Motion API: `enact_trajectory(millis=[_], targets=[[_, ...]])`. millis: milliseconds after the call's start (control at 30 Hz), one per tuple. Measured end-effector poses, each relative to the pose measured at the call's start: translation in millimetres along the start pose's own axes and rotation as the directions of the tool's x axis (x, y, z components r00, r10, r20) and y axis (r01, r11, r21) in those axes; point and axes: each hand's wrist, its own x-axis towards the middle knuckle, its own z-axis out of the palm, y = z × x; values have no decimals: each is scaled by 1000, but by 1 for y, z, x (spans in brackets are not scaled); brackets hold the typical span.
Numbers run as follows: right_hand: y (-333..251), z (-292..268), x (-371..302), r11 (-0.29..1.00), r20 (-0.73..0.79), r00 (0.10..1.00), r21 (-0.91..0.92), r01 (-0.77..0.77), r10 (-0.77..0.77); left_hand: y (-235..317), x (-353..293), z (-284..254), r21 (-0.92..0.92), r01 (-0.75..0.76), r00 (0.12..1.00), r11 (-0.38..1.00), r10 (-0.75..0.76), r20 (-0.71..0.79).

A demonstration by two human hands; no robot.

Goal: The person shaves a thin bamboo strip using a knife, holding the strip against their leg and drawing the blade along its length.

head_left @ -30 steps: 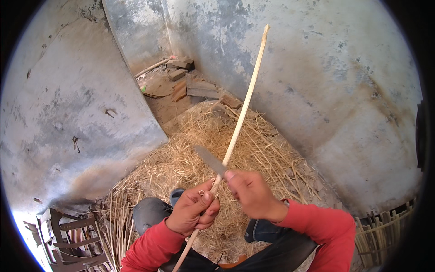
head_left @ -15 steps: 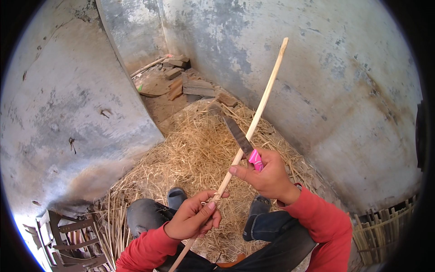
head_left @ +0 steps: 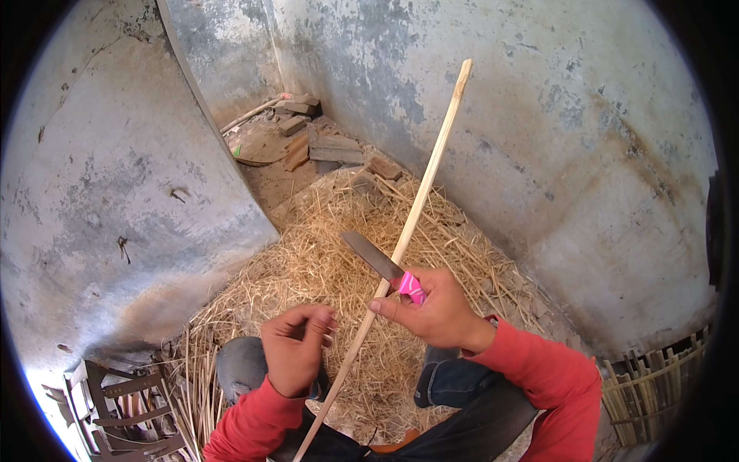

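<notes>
A long, pale, split wooden strip [head_left: 422,196], perhaps bamboo, runs slantwise from my lap up toward the far right. My right hand [head_left: 436,308] is closed round the pink handle [head_left: 412,287] of a knife, and its thumb presses on the strip. The dark blade [head_left: 371,256] crosses the strip and points to the upper left. Left of the strip, and apart from it, my left hand [head_left: 296,346] is loosely curled, with the thumb near the forefinger. I see nothing held in it.
Straw-like shavings [head_left: 331,223] cover the floor between my legs and beyond. Plastered walls [head_left: 554,146] stand ahead and at both sides. Bricks [head_left: 296,115] lie in the far corner. A dark slatted frame [head_left: 131,400] stands lower left, a slatted bundle [head_left: 650,393] lower right.
My left hand has let go of the strip and moved left and up. The knife and my right hand have slid down along the strip, and the blade has turned leftward.
</notes>
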Motion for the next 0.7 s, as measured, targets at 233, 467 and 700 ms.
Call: enact_trajectory(millis=[233, 467, 700], targets=[[-5, -2, 0, 997, -51, 998, -68, 37, -41, -2, 9, -10, 246, -310, 918, 918, 356, -172], [-5, 5, 1, 997, -27, 998, -54, 52, -53, -3, -11, 4, -135, 209, 849, 968, -111, 517], [-3, -14, 4, 974, -178, 967, -162, 157, -185, -2, -7, 2, -195, 321, 858, 927, -197, 475]])
